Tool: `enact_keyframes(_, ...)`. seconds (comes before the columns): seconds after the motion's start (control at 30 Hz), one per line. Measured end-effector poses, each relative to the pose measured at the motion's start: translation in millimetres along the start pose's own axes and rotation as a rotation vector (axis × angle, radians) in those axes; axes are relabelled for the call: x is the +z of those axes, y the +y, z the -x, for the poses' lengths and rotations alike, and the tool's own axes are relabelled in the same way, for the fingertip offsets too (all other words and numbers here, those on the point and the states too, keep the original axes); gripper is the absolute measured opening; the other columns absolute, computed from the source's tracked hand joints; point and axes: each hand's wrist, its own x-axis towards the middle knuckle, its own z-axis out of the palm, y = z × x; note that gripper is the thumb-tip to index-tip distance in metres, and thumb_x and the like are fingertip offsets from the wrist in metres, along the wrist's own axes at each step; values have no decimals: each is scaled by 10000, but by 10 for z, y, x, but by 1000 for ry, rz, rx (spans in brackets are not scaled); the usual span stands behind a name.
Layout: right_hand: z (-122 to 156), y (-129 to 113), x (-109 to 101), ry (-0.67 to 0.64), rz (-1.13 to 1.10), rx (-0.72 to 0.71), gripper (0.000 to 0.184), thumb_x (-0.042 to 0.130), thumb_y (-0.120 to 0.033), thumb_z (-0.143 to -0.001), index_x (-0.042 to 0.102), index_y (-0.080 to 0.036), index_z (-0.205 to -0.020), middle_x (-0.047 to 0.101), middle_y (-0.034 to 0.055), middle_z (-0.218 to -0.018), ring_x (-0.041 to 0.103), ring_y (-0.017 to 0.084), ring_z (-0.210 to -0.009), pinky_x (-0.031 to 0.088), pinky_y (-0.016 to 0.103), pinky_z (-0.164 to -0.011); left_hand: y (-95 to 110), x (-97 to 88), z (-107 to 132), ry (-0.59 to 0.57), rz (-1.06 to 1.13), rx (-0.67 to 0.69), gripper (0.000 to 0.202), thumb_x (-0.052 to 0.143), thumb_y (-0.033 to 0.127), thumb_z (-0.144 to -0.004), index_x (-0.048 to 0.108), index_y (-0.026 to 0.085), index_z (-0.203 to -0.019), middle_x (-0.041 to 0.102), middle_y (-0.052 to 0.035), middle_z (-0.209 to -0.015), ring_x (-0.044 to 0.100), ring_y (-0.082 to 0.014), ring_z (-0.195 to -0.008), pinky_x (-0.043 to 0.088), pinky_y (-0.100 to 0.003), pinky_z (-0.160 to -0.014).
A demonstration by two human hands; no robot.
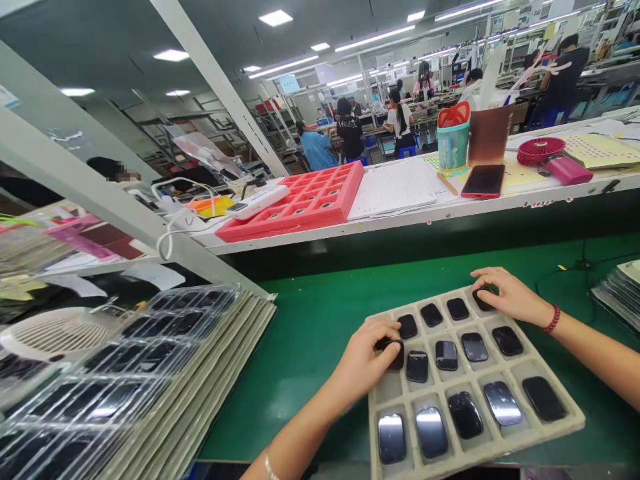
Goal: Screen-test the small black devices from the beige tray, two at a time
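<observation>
A beige compartment tray (520, 440) lies on the green table (310, 333), with several glossy black oval parts (474, 347) in its pockets. My left hand (367, 357) is at the tray's left edge, fingers pinched on one black part (396, 352) in the second row. My right hand (505, 293) rests at the far right corner, fingertips curled on another black part (484, 298) in the top row.
Stacked clear blister trays (125, 373) and a white fan (55, 333) stand at the left. A raised shelf behind holds a red tray (310, 197), papers (395, 187), a phone (483, 181) and a pink fan (543, 153). More trays (620, 290) lie far right. People work in the background.
</observation>
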Motion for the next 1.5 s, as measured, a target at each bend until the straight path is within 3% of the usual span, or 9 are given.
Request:
enact_keyframes(0.13,165,-181,42,21,88,-143,155,545,-203,-779,632,-195,-907,566,111,-1171,384,298,-1247,365,477,-975,-19,-12,203,23,-240,31,157,537,180,-790,613,200,-925,516,-96,-1296,414,-273,-1233,330,-483,-1017)
enact_keyframes(0.27,291,-666,235,-183,101,-364,93,558,-217,-801,638,-192,-761,568,108,-1208,398,318,-1226,350,498,-993,80,131,151,-61,-332,130,185,603,234,-773,623,209,-955,446,-108,-1367,320,-304,-1307,261,-515,-1056)
enact_keyframes(0.43,425,-973,339,-304,74,-395,147,623,-159,-716,592,-153,-859,491,155,-1302,333,348,-1278,290,523,-1045,231,263,124,-175,-225,171,237,709,211,-670,597,184,-877,475,-133,-1343,287,-343,-1323,232,-538,-1061)
enact_keyframes(0.6,251,-917,225,-432,-431,-252,138,538,-91,-720,470,-197,-778,621,42,-891,592,192,-874,494,303,-741,290,241,14,-168,161,114,130,618,176,-736,588,182,-863,654,-80,-952,586,-219,-915,460,-339,-801)
enact_keyframes(0.73,-139,-778,331,-346,-748,27,77,526,-195,-788,462,-188,-830,535,-31,-644,540,107,-542,446,209,-491,240,289,-463,-18,525,-63,176,623,239,-740,583,143,-882,615,-22,-709,512,-98,-549,409,-212,-529)
enact_keyframes(0.87,-372,-599,472,-230,-980,205,287,585,-354,-805,527,-163,-1010,577,-2,-717,534,82,-483,449,189,-426,41,361,-901,80,892,-198,369,652,311,-719,582,137,-1037,655,-63,-846,517,-78,-537,312,-165,-438)
enact_keyframes(1.0,-336,-465,479,-218,-1213,293,472,632,-374,-800,508,-213,-1226,606,93,-1075,641,148,-750,559,242,-576,-156,387,-976,52,1097,-233,549,689,322,-700,540,163,-1204,643,-96,-982,589,-107,-647,355,-170,-473)
enact_keyframes(1.17,-288,-438,438,-298,-1318,258,506,629,-320,-824,489,-272,-1308,561,78,-1215,633,154,-842,575,258,-663,-184,374,-896,5,1123,-217,631,727,384,-703,522,172,-1260,630,-92,-961,590,-105,-634,377,-182,-503)
enact_keyframes(1.5,-287,-463,387,-313,-1345,285,520,662,-300,-796,504,-267,-1290,585,68,-1115,599,111,-728,548,220,-594,-160,353,-883,-30,1091,-212,594,733,392,-697,544,183,-1220,617,-104,-1048,619,-114,-633,411,-193,-510)
